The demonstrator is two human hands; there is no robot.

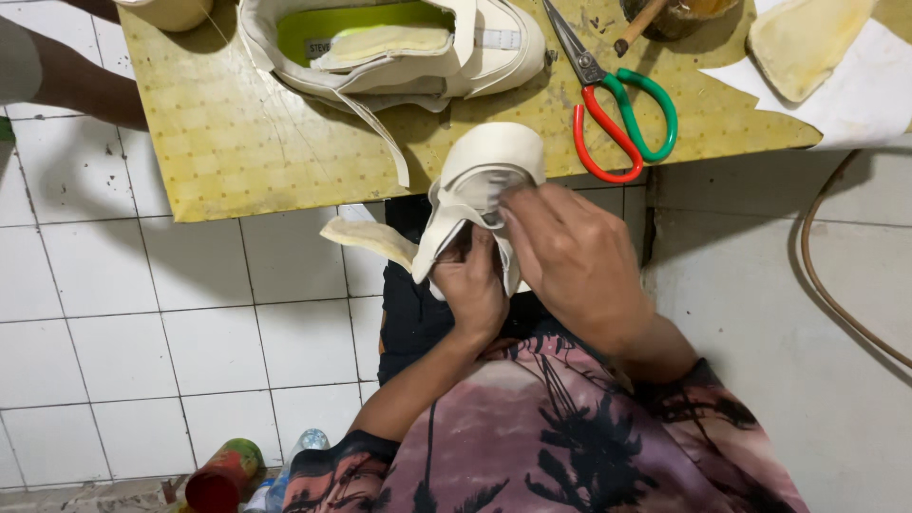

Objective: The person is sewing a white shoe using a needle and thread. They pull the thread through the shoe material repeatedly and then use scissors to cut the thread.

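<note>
Below the table (218, 161), both hands clamp a white shoe (480, 180): left hand (472, 290) at six o'clock, right hand (575, 261) at four; it looks light, pliable, best held by the sole edge.

A low board (237, 142) covered in worn yellow patterned sheet serves as the worktop, standing over a white tiled floor (123, 351). On it lies a cream shoe (399, 47) on its side with a bright green insole showing, a loose strap trailing toward the near edge. Just right of it sit scissors (617, 114) with one red and one green handle. A white sheet (855, 95) carries a pale insole piece (807, 38) at the right end.
</note>
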